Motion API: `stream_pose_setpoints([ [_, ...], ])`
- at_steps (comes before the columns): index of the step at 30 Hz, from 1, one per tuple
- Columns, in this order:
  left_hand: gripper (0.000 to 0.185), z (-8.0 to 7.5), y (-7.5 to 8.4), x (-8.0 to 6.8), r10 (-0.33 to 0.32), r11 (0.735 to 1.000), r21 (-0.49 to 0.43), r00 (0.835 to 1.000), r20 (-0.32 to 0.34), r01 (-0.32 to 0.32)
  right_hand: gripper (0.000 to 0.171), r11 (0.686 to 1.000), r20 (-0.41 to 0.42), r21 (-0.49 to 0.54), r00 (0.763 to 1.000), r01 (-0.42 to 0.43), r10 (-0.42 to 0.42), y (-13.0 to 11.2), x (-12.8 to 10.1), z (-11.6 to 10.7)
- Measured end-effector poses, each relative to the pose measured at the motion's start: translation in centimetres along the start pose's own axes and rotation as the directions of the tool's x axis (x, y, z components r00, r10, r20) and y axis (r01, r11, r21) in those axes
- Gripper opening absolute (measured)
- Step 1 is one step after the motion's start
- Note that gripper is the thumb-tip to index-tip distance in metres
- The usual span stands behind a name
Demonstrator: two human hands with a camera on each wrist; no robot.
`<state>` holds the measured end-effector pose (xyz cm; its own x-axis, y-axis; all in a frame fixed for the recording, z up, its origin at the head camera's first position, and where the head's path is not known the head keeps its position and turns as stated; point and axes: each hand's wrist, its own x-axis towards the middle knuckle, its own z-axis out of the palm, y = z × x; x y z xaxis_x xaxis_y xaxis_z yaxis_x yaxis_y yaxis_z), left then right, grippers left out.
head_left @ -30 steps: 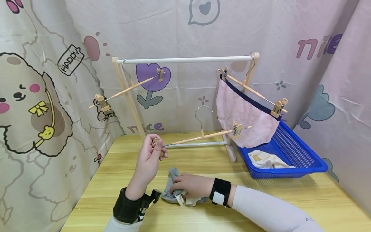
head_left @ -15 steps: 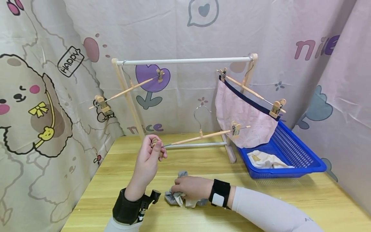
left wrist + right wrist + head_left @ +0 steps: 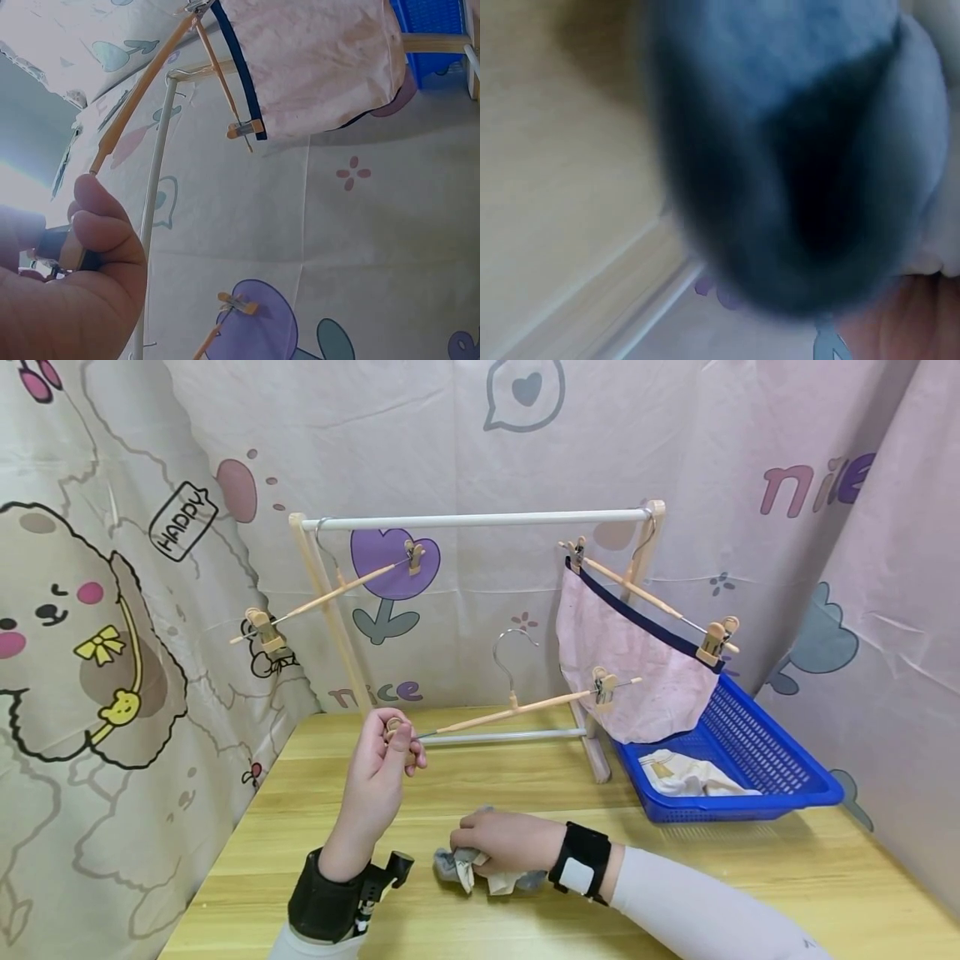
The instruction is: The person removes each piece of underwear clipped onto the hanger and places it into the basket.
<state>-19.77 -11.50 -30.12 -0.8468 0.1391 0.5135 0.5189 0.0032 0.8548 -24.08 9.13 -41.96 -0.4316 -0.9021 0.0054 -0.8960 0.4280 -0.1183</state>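
Note:
My left hand (image 3: 378, 768) pinches the clip at the left end of a wooden clip hanger (image 3: 510, 711), held slanting in front of the rack with its hook up. The free clip (image 3: 603, 688) at its right end carries nothing. Low over the table, my right hand (image 3: 513, 841) grips a crumpled grey-and-cream cloth garment (image 3: 450, 868), its fingertips hidden in the folds. A blurred grey fold of this garment (image 3: 780, 247) fills much of the right wrist view. In the left wrist view, the thumb and curled fingers (image 3: 105, 232) close around the clip.
Behind stands a rack with a white rail (image 3: 480, 518). An unloaded clip hanger (image 3: 337, 588) hangs at its left, and pink shorts (image 3: 637, 652) with a navy waistband hang at its right. A blue basket (image 3: 817, 789) on the table (image 3: 300, 868) holds a cream garment (image 3: 693, 774).
The grey-and-cream garment has been bunched up under my right hand, its far grey end drawn in. My left hand and the hanger have shifted slightly left, the hanger's right end rising a little.

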Motion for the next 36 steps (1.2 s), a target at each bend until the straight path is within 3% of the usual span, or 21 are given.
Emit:
stream_pose_setpoints([
  [7, 0.021, -0.1, 0.1, 0.0, 0.004, 1.000, -0.010, 1.000, -0.014, -0.004, 0.022, 0.994, -0.080, 0.111, 0.997, 0.000, 0.009, -0.4, -1.0, -1.3],
  [15, 0.022, -0.2, 0.0, 0.1, 0.011, 1.000, 0.004, 1.000, -0.020, -0.011, 0.027, 0.989, -0.214, 0.150, 0.977, 0.014, 0.019, -0.8, -3.0, -3.5],
  [26, 0.021, -0.7, 0.1, 0.3, 0.016, 1.000, -0.011, 0.999, -0.038, -0.016, 0.028, 0.998, -0.415, 0.053, 0.909, -0.018, 0.038, -0.9, -6.1, -6.9],
  [36, 0.020, -0.8, 0.1, 0.3, 0.016, 0.999, -0.028, 0.999, -0.049, -0.017, 0.034, 0.996, -0.508, -0.014, 0.859, -0.088, 0.069, -0.4, -8.8, -8.7],
])
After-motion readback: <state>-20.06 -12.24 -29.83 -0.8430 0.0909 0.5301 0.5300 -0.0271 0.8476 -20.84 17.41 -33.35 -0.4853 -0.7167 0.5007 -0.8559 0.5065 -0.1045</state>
